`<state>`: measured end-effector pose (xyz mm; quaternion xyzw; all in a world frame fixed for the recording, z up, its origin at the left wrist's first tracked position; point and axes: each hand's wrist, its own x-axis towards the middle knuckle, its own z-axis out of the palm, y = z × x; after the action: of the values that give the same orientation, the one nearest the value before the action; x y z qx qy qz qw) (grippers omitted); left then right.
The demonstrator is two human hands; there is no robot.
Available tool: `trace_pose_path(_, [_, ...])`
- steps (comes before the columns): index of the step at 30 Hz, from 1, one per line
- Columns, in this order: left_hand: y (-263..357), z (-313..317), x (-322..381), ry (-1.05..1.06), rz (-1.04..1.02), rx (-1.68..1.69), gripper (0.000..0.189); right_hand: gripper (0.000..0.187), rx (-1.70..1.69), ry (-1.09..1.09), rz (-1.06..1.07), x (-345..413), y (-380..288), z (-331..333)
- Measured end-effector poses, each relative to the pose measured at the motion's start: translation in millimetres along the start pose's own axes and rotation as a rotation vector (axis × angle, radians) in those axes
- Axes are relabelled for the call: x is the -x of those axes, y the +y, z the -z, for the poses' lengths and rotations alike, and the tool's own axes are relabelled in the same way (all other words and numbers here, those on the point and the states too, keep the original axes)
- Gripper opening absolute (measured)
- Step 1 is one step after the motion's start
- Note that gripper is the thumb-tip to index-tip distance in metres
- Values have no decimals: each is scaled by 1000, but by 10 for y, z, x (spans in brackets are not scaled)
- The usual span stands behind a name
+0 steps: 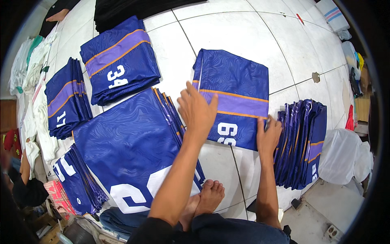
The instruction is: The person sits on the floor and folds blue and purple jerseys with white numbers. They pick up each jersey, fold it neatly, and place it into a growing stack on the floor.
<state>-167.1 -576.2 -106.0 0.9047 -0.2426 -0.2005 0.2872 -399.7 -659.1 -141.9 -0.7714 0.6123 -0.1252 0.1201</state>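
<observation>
A folded blue jersey [236, 79] with a purple band, orange stripes and a white number lies on the tiled floor. My left hand [196, 111] is over its left edge, fingers spread and holding nothing. At its lower right edge is my right hand [268, 134], the index finger on the fabric; whether it pinches the cloth cannot be told. Just right of that hand stands a row of folded blue jerseys [300, 146]. A larger spread stack of blue jerseys [128, 134] lies left of my left forearm, partly hidden by it.
More folded blue jerseys lie at the upper left [120, 61], far left [68, 100] and lower left [79, 183]. White garments [39, 103] run along the left. Another person's arm [26, 164] is at the left edge. Plastic bags [341, 155] sit at the right, a red pen-like item [300, 19] at the top.
</observation>
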Motion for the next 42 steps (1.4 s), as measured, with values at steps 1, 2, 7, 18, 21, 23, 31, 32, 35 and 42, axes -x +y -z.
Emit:
trace_pose_path(1, [-59,-49,158,-27,8,-39,83,55,11,-41,-10,116,-8,21])
trace_pose_path(2, [-104,-103,234,-52,17,-78,85,54,22,-83,-18,170,-10,30])
trace_pose_path(7, [-114,-125,69,-134,74,-25,81,52,-335,-197,-207,-161,186,68])
trace_pose_path(18, [-220,-30,-350,-365,25,256,93,36,-771,-359,-252,-216,215,-3])
trace_pose_path(21, [-213,-27,-248,-488,-26,483,102,39,-989,-436,-338,-185,268,21])
trace_pose_path(23, [-157,-1,-128,-510,37,625,100,42,-1134,-475,-365,-145,294,63])
trace_pose_path(31, [-167,84,69,-630,18,970,105,50,-1237,-411,-175,-99,110,450])
trace_pose_path(32, [-181,138,108,-635,3,1019,106,51,-1211,-388,-160,-78,43,530])
trace_pose_path(35, [-154,495,296,-617,50,1014,107,54,-1125,-341,-80,25,-120,852])
trace_pose_path(42, [-533,1772,954,-305,-94,980,104,55,-1253,-405,93,542,-898,1417])
